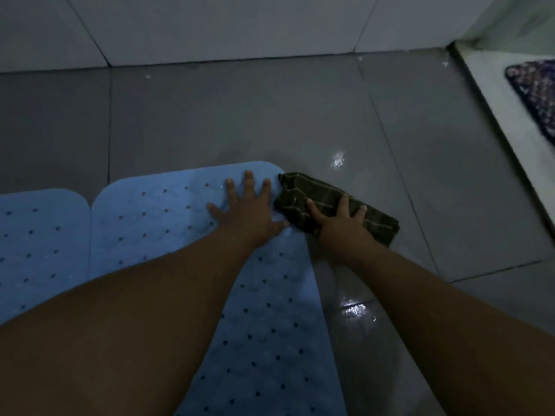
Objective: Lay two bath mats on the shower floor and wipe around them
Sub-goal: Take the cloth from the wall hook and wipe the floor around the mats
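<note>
Two light blue perforated bath mats lie side by side on the grey tiled shower floor: the left mat (39, 235) and the right mat (168, 211). My left hand (246, 208) presses flat, fingers spread, on the right mat near its far right corner. My right hand (339, 219) rests on a dark green checked cloth (318, 195) that lies folded on the wet floor just beside that corner, touching the mat's edge.
White wall tiles (210, 25) rise behind the floor. A raised pale threshold (492, 115) runs along the right, with a dark patterned rug (537, 94) beyond it. Wet shiny patches (356, 310) sit on the tiles right of the mat.
</note>
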